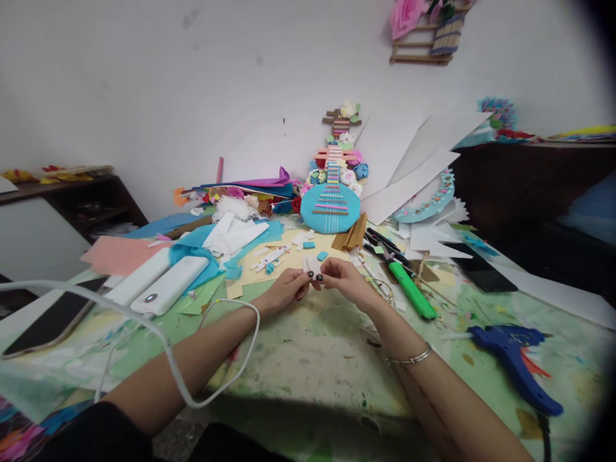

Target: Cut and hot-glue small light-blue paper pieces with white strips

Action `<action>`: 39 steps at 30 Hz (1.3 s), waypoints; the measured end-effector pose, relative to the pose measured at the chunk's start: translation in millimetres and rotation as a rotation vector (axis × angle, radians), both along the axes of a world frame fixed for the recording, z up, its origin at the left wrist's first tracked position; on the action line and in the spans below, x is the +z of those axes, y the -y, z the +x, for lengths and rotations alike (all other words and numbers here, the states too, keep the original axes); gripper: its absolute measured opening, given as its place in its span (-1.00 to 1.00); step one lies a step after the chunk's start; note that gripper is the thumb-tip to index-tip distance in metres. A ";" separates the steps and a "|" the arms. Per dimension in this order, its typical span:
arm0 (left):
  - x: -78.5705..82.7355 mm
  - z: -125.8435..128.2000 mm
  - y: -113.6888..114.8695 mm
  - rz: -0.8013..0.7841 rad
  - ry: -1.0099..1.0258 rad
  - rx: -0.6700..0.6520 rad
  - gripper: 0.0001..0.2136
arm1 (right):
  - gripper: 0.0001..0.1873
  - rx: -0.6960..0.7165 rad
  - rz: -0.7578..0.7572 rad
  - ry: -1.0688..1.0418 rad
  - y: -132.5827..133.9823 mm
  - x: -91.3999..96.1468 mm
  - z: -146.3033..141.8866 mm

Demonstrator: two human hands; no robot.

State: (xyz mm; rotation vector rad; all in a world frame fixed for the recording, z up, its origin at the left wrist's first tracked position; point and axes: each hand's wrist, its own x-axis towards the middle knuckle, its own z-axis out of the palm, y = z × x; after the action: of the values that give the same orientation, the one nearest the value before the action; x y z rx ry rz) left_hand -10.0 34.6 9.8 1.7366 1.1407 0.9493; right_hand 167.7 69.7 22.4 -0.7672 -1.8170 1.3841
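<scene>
My left hand (287,289) and my right hand (342,278) meet above the middle of the paint-stained table (308,346). Both pinch a small white paper piece (312,264) between fingertips with dark nails. The fingers of each hand are closed on it. A silver bangle (410,358) circles my right wrist. Small blue and white paper bits (308,244) lie on a yellow sheet just beyond the hands.
A blue glue gun (514,362) lies at the right, a green cutter (412,290) nearer the hands. Two white power banks (169,285) with a white cable (158,333) and a dark phone (52,317) sit left. A blue paper guitar (330,204) and white sheets lean against the wall.
</scene>
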 end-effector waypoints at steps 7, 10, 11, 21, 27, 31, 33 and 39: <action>0.1 -3.2 0.9 -0.033 -0.053 -0.107 -0.56 | -0.74 0.003 -0.075 -0.046 6.6 8.3 1.9; -1.6 -5.6 0.1 -0.031 -0.075 -0.104 -0.56 | -0.80 0.002 -0.071 -0.061 7.2 9.3 2.2; -2.5 -6.4 -0.6 -0.028 -0.085 -0.098 -0.56 | -0.81 0.000 -0.070 -0.060 7.3 9.0 1.8; 5.4 -27.1 -18.9 0.242 -0.430 0.216 -0.64 | -0.83 -0.275 -0.111 -0.207 -7.0 7.1 12.7; 22.1 -86.5 -33.4 0.377 -0.711 0.803 -0.76 | -0.75 -0.496 -0.187 -0.317 -22.3 7.8 27.1; 21.1 -101.0 -35.2 0.364 -0.921 0.822 -0.86 | -0.73 -0.552 -0.189 -0.336 -21.1 10.1 26.7; 18.3 -95.2 -34.6 0.369 -0.916 0.755 -0.90 | -0.71 -0.592 -0.184 -0.347 -21.0 11.7 27.7; 5.9 -56.7 -25.8 0.443 -0.543 0.131 -0.87 | -0.72 -0.698 -0.179 -0.348 -25.8 12.0 33.7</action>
State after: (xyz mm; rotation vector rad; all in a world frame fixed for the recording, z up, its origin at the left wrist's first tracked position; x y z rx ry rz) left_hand -66.6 60.4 15.7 2.4005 1.4785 0.8766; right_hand 201.4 95.5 34.4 -1.0491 -1.0184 1.1192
